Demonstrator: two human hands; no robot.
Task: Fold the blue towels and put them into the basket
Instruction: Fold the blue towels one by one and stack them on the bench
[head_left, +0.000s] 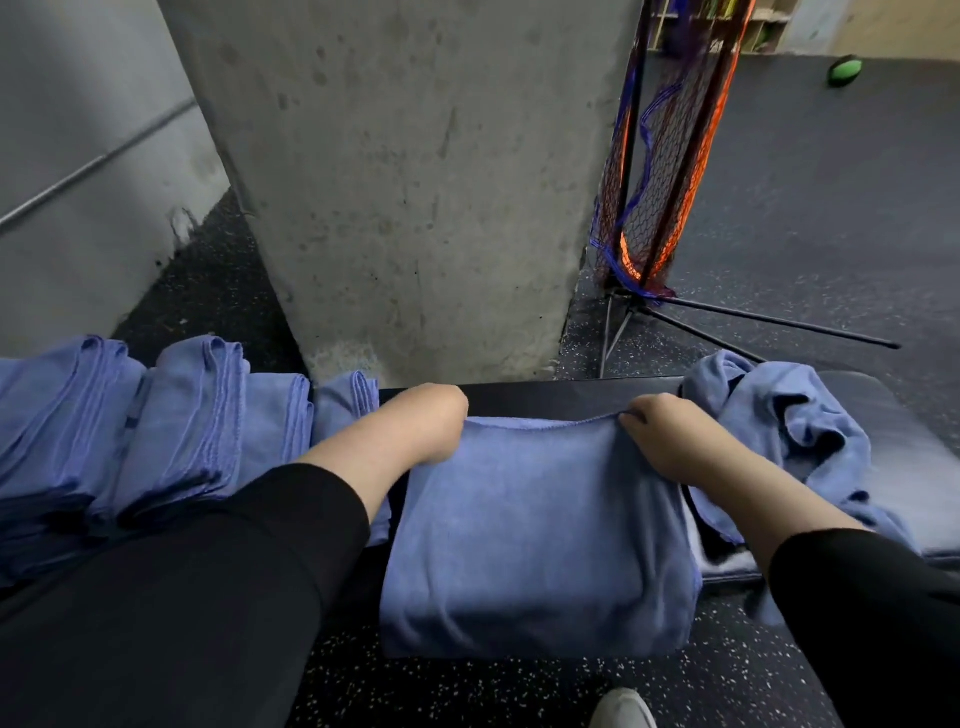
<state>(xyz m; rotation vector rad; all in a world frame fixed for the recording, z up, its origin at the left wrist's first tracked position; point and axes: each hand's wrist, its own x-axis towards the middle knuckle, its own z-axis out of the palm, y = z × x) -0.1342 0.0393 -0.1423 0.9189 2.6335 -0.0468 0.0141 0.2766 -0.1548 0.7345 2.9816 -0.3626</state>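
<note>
A blue towel (535, 525) lies across a black padded bench (561, 399), its near half hanging over the front edge. My left hand (431, 421) holds the towel's far left corner, fingers curled under and hidden. At the far right corner, my right hand (665, 436) pinches the towel's edge. Several folded blue towels (171, 431) stand in stacks on the left. A heap of crumpled blue towels (779, 415) lies on the bench to the right. No basket is in view.
A concrete pillar (415, 182) rises just behind the bench. A folded net on a black stand (670, 156) leans at its right. A green ball (844, 70) lies on the dark rubber floor far right. A white shoe (623, 709) shows at the bottom.
</note>
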